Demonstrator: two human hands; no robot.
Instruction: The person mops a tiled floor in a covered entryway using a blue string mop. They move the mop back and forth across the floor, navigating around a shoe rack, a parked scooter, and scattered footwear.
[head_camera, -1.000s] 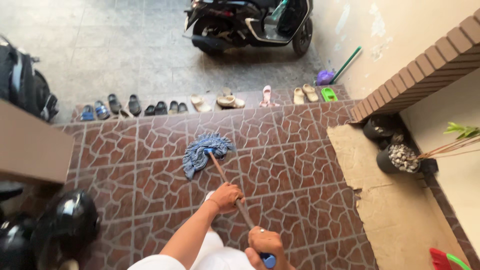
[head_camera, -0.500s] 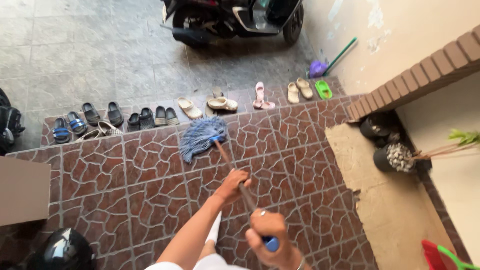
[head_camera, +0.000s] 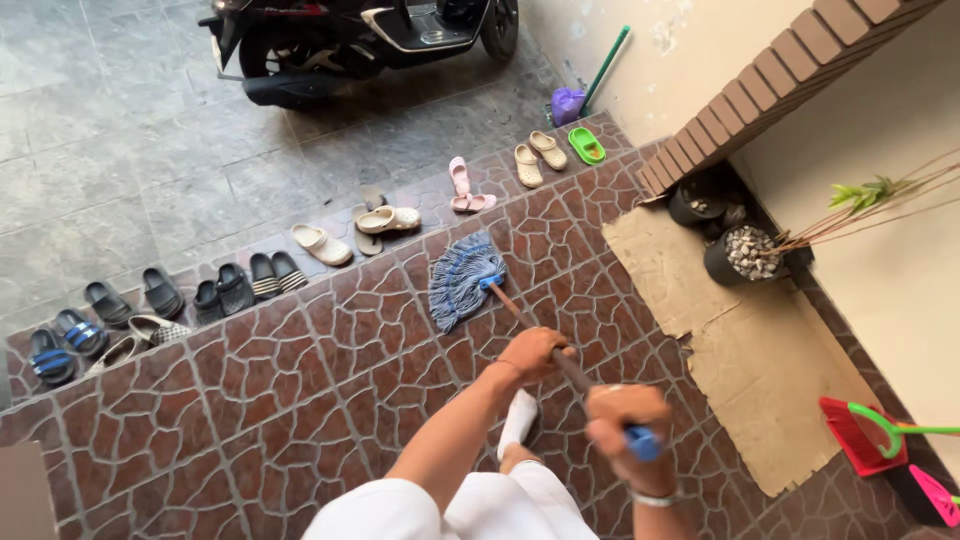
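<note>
Hands grip a mop on a tiled porch, seen from above. The left hand (head_camera: 535, 352) is wrapped round the middle of the brown mop handle (head_camera: 545, 340), fingers closed tight on it. The right hand (head_camera: 625, 425) sits nearer the body, fingers clamped on the handle's blue end cap (head_camera: 643, 441). Beyond the left fingers the handle slopes away to the blue string mop head (head_camera: 460, 280), which lies spread flat on the reddish-brown patterned floor tiles (head_camera: 300, 390), just short of the step's edge.

Past the mop head, a row of sandals and slippers (head_camera: 320, 245) lines the lower step, and a dark scooter (head_camera: 340, 40) stands on grey paving further off. To the right of the fingers lie a flattened sheet of cardboard (head_camera: 740, 330) and a black plant pot (head_camera: 740, 258) filled with pebbles; a red dustpan (head_camera: 862, 432) rests close beside the right hand's side of the floor.

The step in hand looks like a wiping stroke near the step's edge. A further stroke would seem to call for both grips staying firm while the head keeps clear of the footwear.
</note>
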